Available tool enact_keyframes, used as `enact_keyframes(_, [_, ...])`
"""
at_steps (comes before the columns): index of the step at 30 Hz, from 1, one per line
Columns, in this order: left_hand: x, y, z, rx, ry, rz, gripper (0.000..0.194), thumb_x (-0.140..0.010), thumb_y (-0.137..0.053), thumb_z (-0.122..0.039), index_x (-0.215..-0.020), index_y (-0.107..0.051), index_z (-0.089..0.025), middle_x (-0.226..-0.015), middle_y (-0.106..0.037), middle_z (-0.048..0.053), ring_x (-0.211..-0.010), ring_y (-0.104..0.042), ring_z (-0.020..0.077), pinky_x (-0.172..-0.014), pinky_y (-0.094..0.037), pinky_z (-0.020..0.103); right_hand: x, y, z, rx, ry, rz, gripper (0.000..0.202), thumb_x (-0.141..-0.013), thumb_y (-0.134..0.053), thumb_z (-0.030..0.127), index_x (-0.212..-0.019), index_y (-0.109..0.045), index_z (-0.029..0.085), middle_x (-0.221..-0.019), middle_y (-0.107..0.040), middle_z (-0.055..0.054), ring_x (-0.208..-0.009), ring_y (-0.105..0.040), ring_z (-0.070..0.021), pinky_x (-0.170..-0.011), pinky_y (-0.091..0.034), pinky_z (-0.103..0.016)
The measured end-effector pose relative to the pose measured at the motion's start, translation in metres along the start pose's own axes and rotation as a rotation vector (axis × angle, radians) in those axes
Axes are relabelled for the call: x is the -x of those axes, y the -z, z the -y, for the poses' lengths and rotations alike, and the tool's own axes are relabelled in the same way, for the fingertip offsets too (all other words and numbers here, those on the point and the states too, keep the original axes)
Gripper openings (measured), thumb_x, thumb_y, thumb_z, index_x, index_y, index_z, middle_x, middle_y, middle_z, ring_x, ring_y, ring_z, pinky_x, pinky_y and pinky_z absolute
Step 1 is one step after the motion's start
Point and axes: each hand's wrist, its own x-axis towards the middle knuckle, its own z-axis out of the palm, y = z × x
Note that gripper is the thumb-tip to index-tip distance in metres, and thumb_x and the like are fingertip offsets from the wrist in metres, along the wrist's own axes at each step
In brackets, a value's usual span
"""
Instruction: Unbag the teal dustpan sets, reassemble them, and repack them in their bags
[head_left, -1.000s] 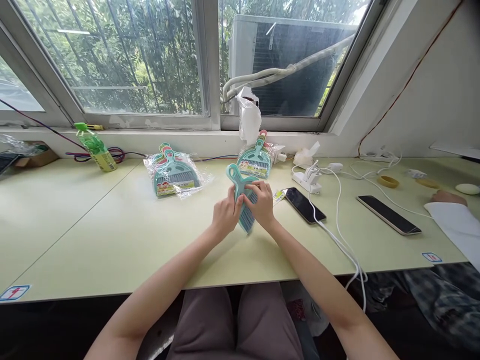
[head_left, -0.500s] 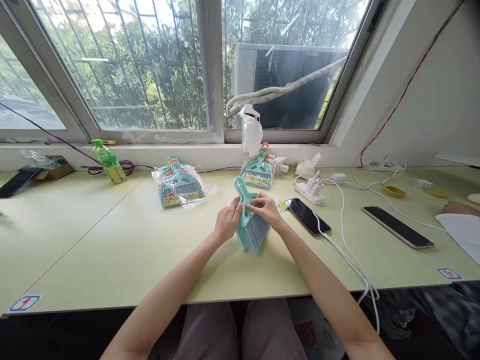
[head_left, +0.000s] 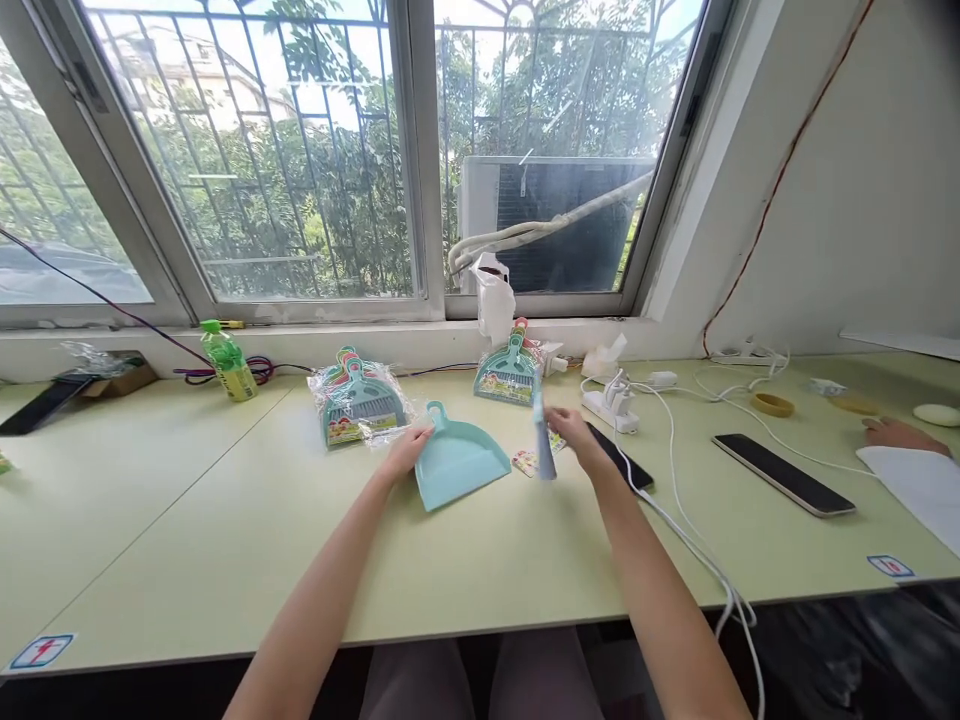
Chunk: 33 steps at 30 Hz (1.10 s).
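Note:
My left hand [head_left: 409, 450] grips the left edge of a light teal dustpan [head_left: 459, 462], whose flat inside faces me, handle pointing away. In my right hand [head_left: 570, 430] is a small hand brush [head_left: 544, 445], held upright and seen edge-on, its grey-blue bristles pointing down. The brush and dustpan are apart. Between them a colourful printed card [head_left: 525, 462] lies on the table. Behind, wrapped dustpan-and-brush sets [head_left: 361, 405] rest at the left, and more wrapped sets [head_left: 510, 372] lean near the window sill.
A black phone [head_left: 622, 458] lies right of my right hand, beside a white power strip [head_left: 611, 405] and trailing white cables [head_left: 675, 480]. A second phone [head_left: 780, 474] is farther right, near another person's hand [head_left: 906, 436]. A green bottle [head_left: 227, 362] stands at the back left.
The brush and dustpan, together before, are now separated. My left hand has moved left with the dustpan, my right hand right with the brush. The camera view has tilted up.

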Motion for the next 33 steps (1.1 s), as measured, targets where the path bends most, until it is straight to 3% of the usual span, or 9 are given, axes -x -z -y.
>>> enact_keyframes(4, [0.002,0.006,0.001,-0.092,0.021,-0.068,0.03,-0.077,-0.054,-0.047,-0.075,-0.07,-0.022,-0.091,-0.07,0.007,-0.097,-0.06,0.0305,-0.09,-0.043,0.038,0.008,-0.019,-0.004,0.661,-0.185,0.106,0.033,-0.074,-0.06,0.051,-0.068,-0.071,0.02,-0.086,-0.07,-0.01,-0.086,-0.064,-0.0276,-0.069,-0.042,-0.032])
enact_keyframes(7, [0.0,0.012,0.005,-0.154,-0.005,-0.087,0.03,-0.077,-0.052,-0.043,-0.083,-0.072,-0.021,-0.098,-0.068,0.008,-0.098,-0.059,0.0288,-0.094,-0.041,0.038,0.011,-0.026,-0.004,0.874,-0.253,0.175,0.033,-0.075,-0.061,0.049,-0.073,-0.073,0.018,-0.089,-0.071,-0.013,-0.088,-0.066,-0.028,-0.068,-0.042,-0.031])
enact_keyframes(15, [-0.002,0.013,0.012,-0.205,0.004,-0.153,0.03,-0.081,-0.047,-0.039,-0.079,-0.072,-0.022,-0.094,-0.071,0.008,-0.095,-0.06,0.0279,-0.088,-0.043,0.035,0.011,-0.03,-0.013,0.868,-0.211,0.067,0.03,-0.083,-0.057,0.044,-0.097,-0.071,0.022,-0.109,-0.066,-0.011,-0.1,-0.063,-0.0275,-0.076,-0.043,-0.033])
enact_keyframes(19, [-0.002,0.013,0.011,-0.268,0.044,-0.165,0.033,-0.085,-0.043,-0.037,-0.081,-0.072,-0.022,-0.088,-0.071,0.008,-0.09,-0.061,0.0265,-0.08,-0.043,0.033,0.01,-0.03,-0.012,0.85,-0.204,-0.016,0.026,-0.089,-0.048,0.035,-0.095,-0.07,0.022,-0.108,-0.066,-0.01,-0.097,-0.064,-0.0247,-0.075,-0.043,-0.031])
enact_keyframes(24, [-0.004,0.013,0.011,-0.443,0.06,-0.097,0.038,-0.089,-0.037,-0.036,-0.091,-0.071,-0.02,-0.099,-0.071,0.008,-0.093,-0.061,0.0244,-0.075,-0.042,0.03,0.008,-0.029,-0.013,0.867,-0.236,-0.122,0.026,-0.091,-0.044,0.03,-0.092,-0.069,0.022,-0.099,-0.07,-0.007,-0.091,-0.065,-0.0231,-0.071,-0.043,-0.028])
enact_keyframes(33, [-0.004,0.012,0.007,-0.49,0.068,-0.069,0.037,-0.087,-0.039,-0.036,-0.092,-0.072,-0.02,-0.1,-0.071,0.006,-0.092,-0.06,0.0237,-0.069,-0.04,0.029,0.007,-0.032,-0.024,0.909,-0.236,0.077,0.025,-0.086,-0.053,0.039,-0.089,-0.072,0.022,-0.101,-0.07,-0.009,-0.098,-0.063,-0.0247,-0.074,-0.043,-0.029])
